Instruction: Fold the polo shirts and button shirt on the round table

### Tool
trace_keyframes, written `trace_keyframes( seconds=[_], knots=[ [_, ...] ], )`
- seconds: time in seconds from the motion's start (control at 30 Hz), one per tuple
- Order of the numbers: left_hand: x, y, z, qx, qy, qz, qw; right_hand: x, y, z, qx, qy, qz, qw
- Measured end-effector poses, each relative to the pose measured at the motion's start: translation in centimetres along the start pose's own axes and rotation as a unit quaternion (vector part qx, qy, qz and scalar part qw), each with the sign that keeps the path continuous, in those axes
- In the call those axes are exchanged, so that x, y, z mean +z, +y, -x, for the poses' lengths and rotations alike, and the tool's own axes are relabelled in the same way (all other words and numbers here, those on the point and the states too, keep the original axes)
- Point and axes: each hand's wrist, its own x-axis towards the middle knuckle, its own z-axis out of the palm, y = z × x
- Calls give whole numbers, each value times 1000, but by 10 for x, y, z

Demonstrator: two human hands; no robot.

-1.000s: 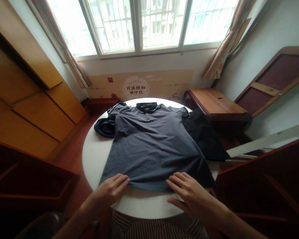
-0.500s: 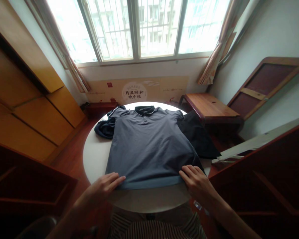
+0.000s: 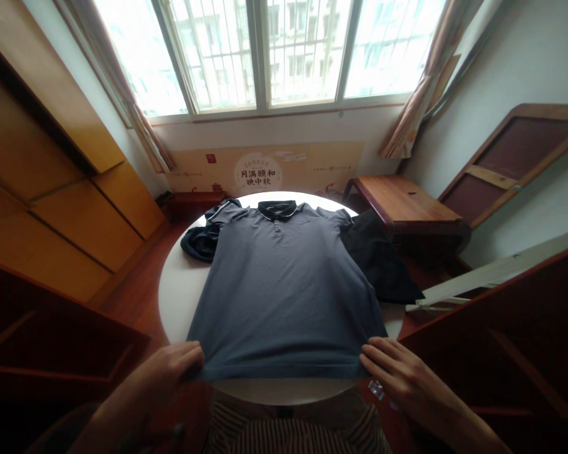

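Note:
A grey-blue polo shirt [image 3: 284, 284] with a dark collar lies face up, spread over a round white table [image 3: 175, 296]. Its collar points to the window and its hem is towards me. My left hand [image 3: 173, 364] pinches the hem's left corner, fingers closed on the cloth. At the opposite corner, my right hand [image 3: 392, 366] grips the hem between thumb and fingers. The hem is stretched straight between both hands near the table's front edge. Partly under the shirt are dark clothes, one bundle [image 3: 199, 243] at the left and a black garment [image 3: 383, 265] at the right.
Behind the table a printed banner [image 3: 260, 170] stands below the window. A low wooden table [image 3: 407, 198] is at the back right, beside a leaning framed panel [image 3: 511, 151]. Yellow cabinets [image 3: 76, 214] line the left wall. Dark wooden furniture flanks me on both sides.
Both hands have moved outward and nearer to me, now gripping the hem's corners. The shirt's lower part is pulled wider and flatter, with fewer wrinkles.

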Motion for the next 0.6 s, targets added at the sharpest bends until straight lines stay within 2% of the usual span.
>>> trace_keyframes(
  seconds=[0.17, 0.23, 0.3, 0.37, 0.43, 0.53, 0.6],
  knots=[
    [0, 9, 2, -107, -104, 98, 984, -1, -4, 0, 44, -54, -76, 995],
    [-5, 4, -11, -113, -100, 135, 979, -6, -3, -10, 58, -76, -111, 989],
    [-18, -11, -39, -91, -41, 145, 984, -12, 0, -31, 48, -83, -131, 987],
    [-40, -33, -84, -72, 56, 130, 987, -15, 3, -66, 19, -88, -140, 986],
    [-69, -59, -142, -112, 172, 108, 973, -10, 3, -110, -17, -111, -154, 982],
    [-113, -94, -232, -174, 265, 51, 947, 18, -2, -172, -60, -146, -188, 969],
    [-133, -114, -281, -238, 301, 40, 923, 47, -9, -198, -72, -147, -203, 966]
  ],
)
